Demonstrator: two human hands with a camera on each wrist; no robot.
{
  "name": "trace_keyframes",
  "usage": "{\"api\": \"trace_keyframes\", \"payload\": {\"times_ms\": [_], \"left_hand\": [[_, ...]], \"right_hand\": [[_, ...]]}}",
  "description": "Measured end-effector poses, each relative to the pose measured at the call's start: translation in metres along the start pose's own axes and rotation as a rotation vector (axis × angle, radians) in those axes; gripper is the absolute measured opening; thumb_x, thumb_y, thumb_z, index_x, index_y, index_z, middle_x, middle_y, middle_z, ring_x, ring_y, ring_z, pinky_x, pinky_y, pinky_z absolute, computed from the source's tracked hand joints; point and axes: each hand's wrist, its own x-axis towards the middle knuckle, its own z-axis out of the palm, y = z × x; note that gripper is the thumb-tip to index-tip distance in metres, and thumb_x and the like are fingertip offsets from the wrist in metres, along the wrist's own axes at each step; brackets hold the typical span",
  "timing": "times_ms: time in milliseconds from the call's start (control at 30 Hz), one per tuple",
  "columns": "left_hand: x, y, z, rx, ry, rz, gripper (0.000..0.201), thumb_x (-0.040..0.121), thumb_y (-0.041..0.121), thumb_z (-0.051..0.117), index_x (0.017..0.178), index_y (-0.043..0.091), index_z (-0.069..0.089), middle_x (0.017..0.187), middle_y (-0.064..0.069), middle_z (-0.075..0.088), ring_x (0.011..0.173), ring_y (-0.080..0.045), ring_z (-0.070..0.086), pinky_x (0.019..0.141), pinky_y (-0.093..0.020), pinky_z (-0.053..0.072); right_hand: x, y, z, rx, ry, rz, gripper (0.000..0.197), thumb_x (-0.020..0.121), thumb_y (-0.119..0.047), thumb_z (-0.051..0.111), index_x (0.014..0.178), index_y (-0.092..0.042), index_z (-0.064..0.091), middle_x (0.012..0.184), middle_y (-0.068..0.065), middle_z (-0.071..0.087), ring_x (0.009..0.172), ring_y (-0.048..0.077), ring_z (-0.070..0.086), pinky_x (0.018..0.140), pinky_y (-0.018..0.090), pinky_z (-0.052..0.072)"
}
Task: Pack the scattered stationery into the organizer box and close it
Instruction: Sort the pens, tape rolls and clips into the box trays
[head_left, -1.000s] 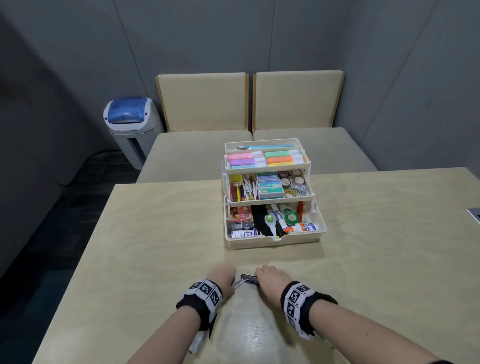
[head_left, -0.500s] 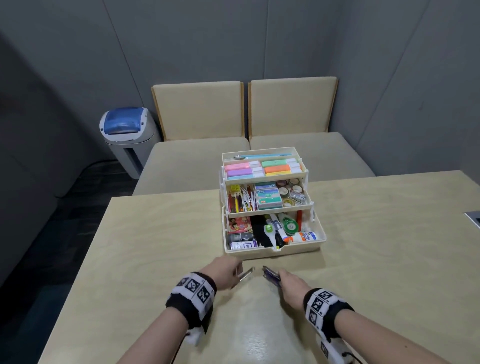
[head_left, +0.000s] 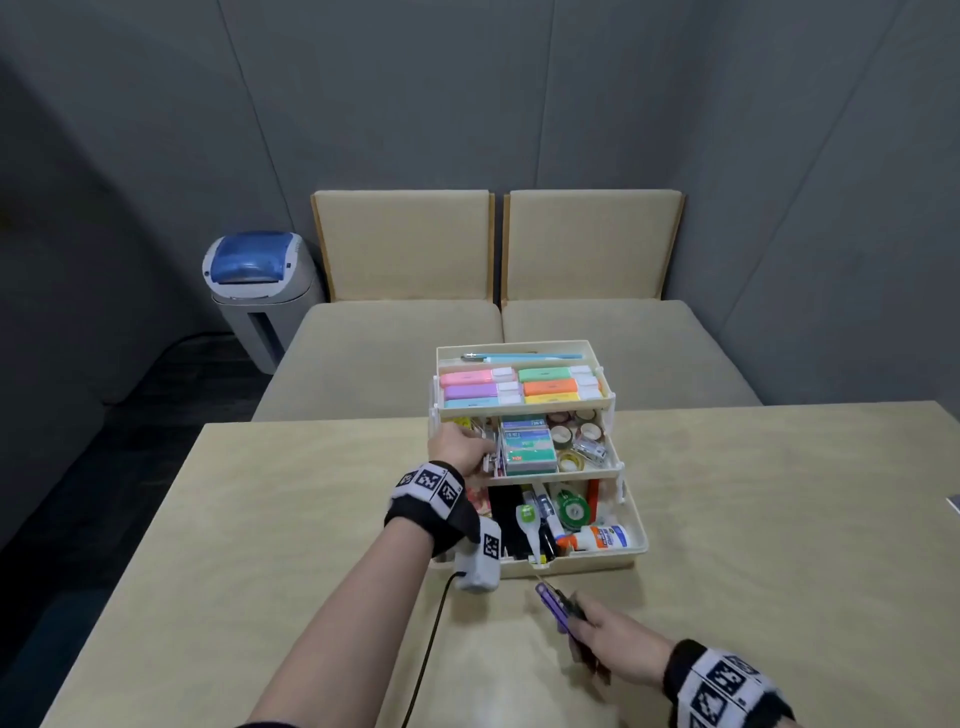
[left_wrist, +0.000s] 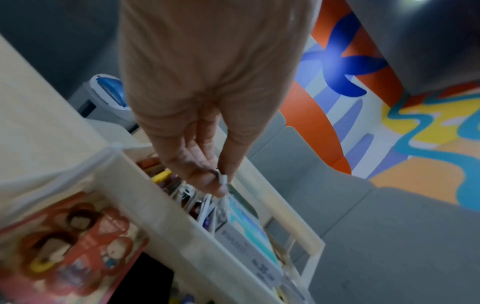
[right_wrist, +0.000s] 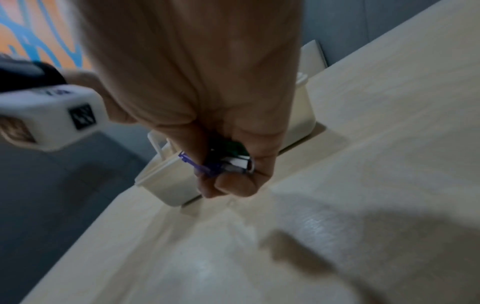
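The cream organizer box stands open in three stepped tiers at the table's middle, full of stationery. My left hand reaches into the left compartment of the middle tier. In the left wrist view its fingertips pinch a small silver clip just above the items there. My right hand hovers over the table just in front of the box. It grips a bunch of small clips, one purple, and the right wrist view also shows green and white ones in the fist.
A cable trails from my left wrist across the table towards me. Beige bench seats stand behind the table, and a grey bin with a blue lid at the back left. A dark object lies at the table's right edge.
Both hands were together near the table's front with the clips. My left hand has since carried a clip forward into the middle tier; my right hand shifted slightly right, still holding its clips.
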Motion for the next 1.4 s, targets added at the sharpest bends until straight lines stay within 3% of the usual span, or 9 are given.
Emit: {"api": "trace_keyframes", "payload": {"times_ms": [100, 233, 500, 567, 900, 1033, 1167, 1333, 1400], "left_hand": [[0.007, 0.009, 0.008, 0.112, 0.08, 0.049, 0.016, 0.083, 0.019, 0.069, 0.073, 0.01, 0.061, 0.079, -0.008, 0.064, 0.08, -0.025, 0.06, 0.07, -0.029, 0.047], [0.013, 0.011, 0.013, 0.216, 0.177, 0.141, 0.026, 0.087, 0.026, 0.065, 0.099, 0.003, 0.067, 0.102, -0.011, 0.069, 0.096, -0.028, 0.063, 0.078, -0.03, 0.048], [0.02, -0.005, -0.01, 0.16, 0.179, 0.114, 0.024, 0.092, 0.024, 0.053, 0.093, 0.007, 0.07, 0.087, -0.011, 0.071, 0.084, -0.028, 0.068, 0.08, -0.038, 0.056], [0.013, -0.013, -0.021, 0.091, 0.155, 0.126, 0.02, 0.092, 0.023, 0.055, 0.089, 0.011, 0.071, 0.082, -0.008, 0.072, 0.081, -0.027, 0.069, 0.08, -0.041, 0.057], [-0.021, -0.049, -0.059, 0.033, 0.128, 0.14, 0.018, 0.091, 0.017, 0.057, 0.077, 0.013, 0.068, 0.071, -0.005, 0.07, 0.065, -0.021, 0.067, 0.074, -0.044, 0.059], [-0.017, -0.048, -0.057, 0.106, 0.089, 0.183, 0.015, 0.091, 0.021, 0.057, 0.082, 0.015, 0.068, 0.074, -0.002, 0.071, 0.069, -0.018, 0.068, 0.075, -0.042, 0.058], [-0.01, -0.042, -0.045, 0.153, 0.027, 0.244, 0.015, 0.091, 0.024, 0.056, 0.09, 0.017, 0.07, 0.085, -0.002, 0.072, 0.081, -0.022, 0.068, 0.078, -0.043, 0.057], [-0.006, -0.03, -0.032, 0.21, -0.008, 0.28, 0.023, 0.091, 0.014, 0.05, 0.102, 0.013, 0.071, 0.092, -0.01, 0.072, 0.088, -0.029, 0.067, 0.083, -0.04, 0.055], [-0.005, -0.027, -0.028, 0.276, -0.015, 0.28, 0.028, 0.091, 0.013, 0.048, 0.112, 0.011, 0.068, 0.102, -0.011, 0.071, 0.093, -0.03, 0.066, 0.086, -0.038, 0.053]], "right_hand": [[-0.001, -0.003, -0.009, 0.133, -0.026, -0.003, 0.012, 0.102, -0.02, 0.035, 0.096, -0.017, 0.045, 0.072, -0.001, 0.053, 0.058, 0.01, 0.051, 0.05, 0.021, 0.041], [0.001, -0.021, -0.022, 0.277, -0.015, -0.052, 0.011, 0.103, -0.016, 0.036, 0.101, -0.013, 0.046, 0.071, 0.002, 0.052, 0.053, 0.012, 0.053, 0.046, 0.022, 0.041], [0.026, -0.094, -0.053, 0.655, 0.168, -0.086, 0.023, 0.102, -0.013, 0.037, 0.123, -0.003, 0.043, 0.071, 0.008, 0.053, 0.049, 0.015, 0.051, 0.045, 0.025, 0.043], [0.039, -0.115, -0.058, 0.647, 0.166, -0.069, 0.026, 0.102, -0.013, 0.038, 0.127, -0.008, 0.04, 0.075, 0.009, 0.054, 0.054, 0.016, 0.052, 0.048, 0.026, 0.045], [0.082, -0.186, -0.053, 0.516, 0.218, 0.096, 0.016, 0.099, -0.002, 0.03, 0.093, 0.003, 0.044, 0.067, 0.015, 0.05, 0.051, 0.023, 0.052, 0.038, 0.028, 0.05], [0.091, -0.189, -0.054, 0.508, 0.276, 0.115, 0.018, 0.095, 0.001, 0.032, 0.082, 0.003, 0.044, 0.065, 0.019, 0.054, 0.05, 0.028, 0.056, 0.05, 0.039, 0.055], [0.093, -0.19, -0.049, 0.518, 0.319, 0.095, 0.013, 0.093, 0.001, 0.035, 0.082, 0.004, 0.042, 0.069, 0.024, 0.055, 0.067, 0.037, 0.064, 0.079, 0.055, 0.056], [0.09, -0.185, -0.044, 0.446, 0.423, 0.007, 0.013, 0.09, 0.009, 0.033, 0.091, -0.001, 0.042, 0.076, 0.015, 0.047, 0.065, 0.034, 0.065, 0.074, 0.052, 0.058], [0.088, -0.18, -0.044, 0.287, 0.481, -0.014, 0.015, 0.09, 0.008, 0.037, 0.082, -0.002, 0.045, 0.073, 0.012, 0.05, 0.063, 0.029, 0.066, 0.061, 0.036, 0.06]]}}
